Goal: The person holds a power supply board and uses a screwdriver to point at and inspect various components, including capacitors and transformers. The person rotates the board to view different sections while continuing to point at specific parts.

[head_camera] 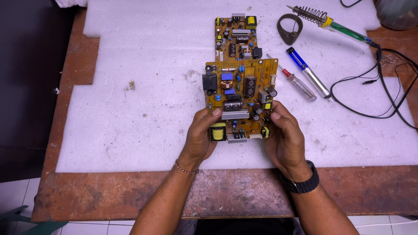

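Just two hands, one circuit board

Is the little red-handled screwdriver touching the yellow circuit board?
Apart. In the head view, the red-handled screwdriver lies on the white foam sheet, and foam shows between its thin metal tip and the yellow circuit board's right edge.

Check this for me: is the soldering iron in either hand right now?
No, the soldering iron lies on the white foam sheet at upper right, while the left hand and right hand grip the circuit board.
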